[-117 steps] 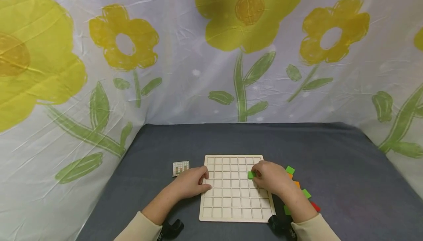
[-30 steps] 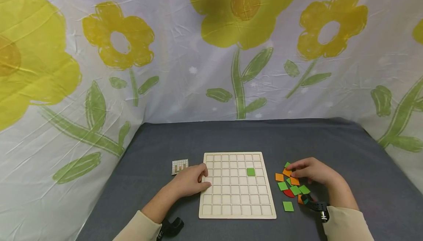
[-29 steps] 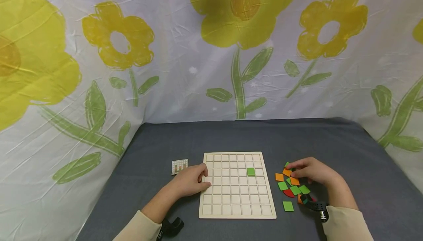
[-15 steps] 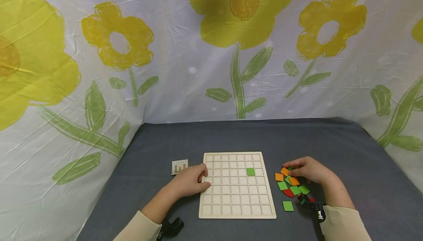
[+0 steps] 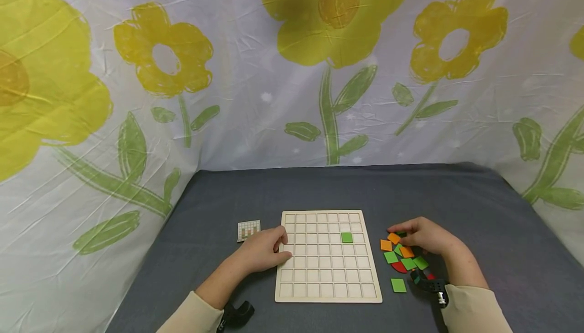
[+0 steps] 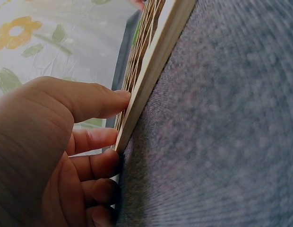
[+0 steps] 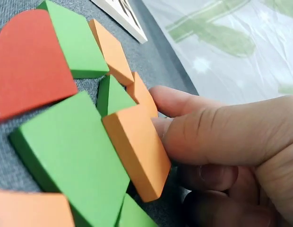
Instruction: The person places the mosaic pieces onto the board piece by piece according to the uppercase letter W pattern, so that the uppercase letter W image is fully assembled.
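Note:
A pale wooden grid board (image 5: pixel 326 274) lies on the dark cloth, with one green square tile (image 5: pixel 347 237) in its upper right area. My left hand (image 5: pixel 262 248) rests at the board's left edge, thumb tip on the rim (image 6: pixel 137 101) and the other fingertips beside it. To the right, my right hand (image 5: pixel 429 235) is low over a pile of tiles, thumb and index finger apart. Its thumb touches or nearly touches an orange tile (image 7: pixel 137 151); the index fingertip is beside another orange tile (image 7: pixel 144 97). Part of a green tile (image 5: pixel 401 233) shows between these fingers; any grip is hidden.
A small patterned card (image 5: pixel 248 231) lies left of the board. Around the right hand are several green and orange tiles, a rounded red piece (image 7: pixel 33 61) and a separate green square (image 5: pixel 398 286). A flower-printed curtain (image 5: pixel 246 69) hangs behind the table.
The right hand first left the green tile on the board and moved right to the pile. Lately it has shifted slightly left, nudging orange tiles. The left hand has stayed at the board's edge.

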Demonstrator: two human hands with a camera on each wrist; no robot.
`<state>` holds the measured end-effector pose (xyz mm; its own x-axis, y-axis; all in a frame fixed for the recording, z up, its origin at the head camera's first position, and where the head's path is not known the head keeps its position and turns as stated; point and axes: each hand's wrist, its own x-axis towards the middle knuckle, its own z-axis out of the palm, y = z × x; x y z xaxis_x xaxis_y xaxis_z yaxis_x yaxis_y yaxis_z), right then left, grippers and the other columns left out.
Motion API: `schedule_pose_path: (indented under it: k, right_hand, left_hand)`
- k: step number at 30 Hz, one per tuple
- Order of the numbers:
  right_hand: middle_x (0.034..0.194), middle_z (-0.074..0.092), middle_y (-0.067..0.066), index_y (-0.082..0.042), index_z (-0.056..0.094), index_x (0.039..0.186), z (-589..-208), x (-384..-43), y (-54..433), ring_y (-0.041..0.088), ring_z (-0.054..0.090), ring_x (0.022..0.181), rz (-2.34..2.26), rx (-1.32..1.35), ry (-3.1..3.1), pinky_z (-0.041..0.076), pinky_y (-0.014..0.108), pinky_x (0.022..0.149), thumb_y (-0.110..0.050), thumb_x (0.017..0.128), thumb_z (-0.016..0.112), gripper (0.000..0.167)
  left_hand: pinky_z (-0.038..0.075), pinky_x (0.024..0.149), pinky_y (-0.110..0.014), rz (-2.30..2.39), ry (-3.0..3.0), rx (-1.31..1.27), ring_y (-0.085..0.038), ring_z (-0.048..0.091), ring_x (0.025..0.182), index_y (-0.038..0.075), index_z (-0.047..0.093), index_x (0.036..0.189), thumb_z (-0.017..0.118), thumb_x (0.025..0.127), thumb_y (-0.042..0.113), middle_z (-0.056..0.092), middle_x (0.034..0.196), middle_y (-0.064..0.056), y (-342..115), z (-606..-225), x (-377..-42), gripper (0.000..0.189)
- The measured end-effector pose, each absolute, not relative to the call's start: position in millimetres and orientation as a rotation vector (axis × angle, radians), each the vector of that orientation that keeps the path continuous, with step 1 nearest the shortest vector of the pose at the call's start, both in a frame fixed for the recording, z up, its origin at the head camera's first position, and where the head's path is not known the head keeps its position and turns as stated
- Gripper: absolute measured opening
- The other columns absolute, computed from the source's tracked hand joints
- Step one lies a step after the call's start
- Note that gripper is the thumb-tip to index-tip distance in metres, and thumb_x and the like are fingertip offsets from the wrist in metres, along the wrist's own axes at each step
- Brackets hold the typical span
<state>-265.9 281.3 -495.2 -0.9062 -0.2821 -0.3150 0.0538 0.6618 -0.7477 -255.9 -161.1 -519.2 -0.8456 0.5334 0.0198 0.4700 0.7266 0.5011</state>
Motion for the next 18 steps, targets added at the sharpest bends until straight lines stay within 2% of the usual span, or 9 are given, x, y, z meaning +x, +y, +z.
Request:
schedule_pose_path:
  k: [2, 10, 18]
  right_hand:
    - [0.065, 0.049, -0.001, -0.006, 0.072, 0.129, -495.8, -266.1, 280.9, 0.015, 0.039, 0.051, -1.124, -0.171, 2.486, 0.037, 0.029, 0.049, -0.005, 0.092, 0.071, 0.037]
    - [0.067, 0.056, 0.002, -0.005, 0.073, 0.123, -498.4, -266.5, 281.9, 0.016, 0.043, 0.053, -1.141, -0.146, 2.514, 0.039, 0.03, 0.049, -0.007, 0.091, 0.073, 0.032]
    - [0.069, 0.054, 0.003, -0.004, 0.072, 0.119, -501.0, -266.4, 281.9, 0.017, 0.044, 0.052, -1.139, -0.166, 2.556, 0.039, 0.03, 0.047, -0.01, 0.091, 0.075, 0.028]
  left_hand:
    - [0.035, 0.054, -0.028, 0.756, 2.803, 0.816, -0.006, 0.04, 0.055, 0.019, 0.058, 0.1, 0.075, 0.093, 0.034, 0.048, 0.07, 0.009, -160.9, -519.2, -256.0, 0.023]
    - [0.036, 0.054, -0.028, 0.75, 2.792, 0.798, -0.006, 0.04, 0.055, 0.019, 0.059, 0.1, 0.074, 0.093, 0.034, 0.049, 0.07, 0.009, -160.8, -519.1, -256.3, 0.022]
    - [0.035, 0.054, -0.028, 0.754, 2.804, 0.825, -0.006, 0.04, 0.055, 0.018, 0.059, 0.099, 0.074, 0.093, 0.033, 0.048, 0.069, 0.009, -161.4, -519.6, -256.7, 0.022]
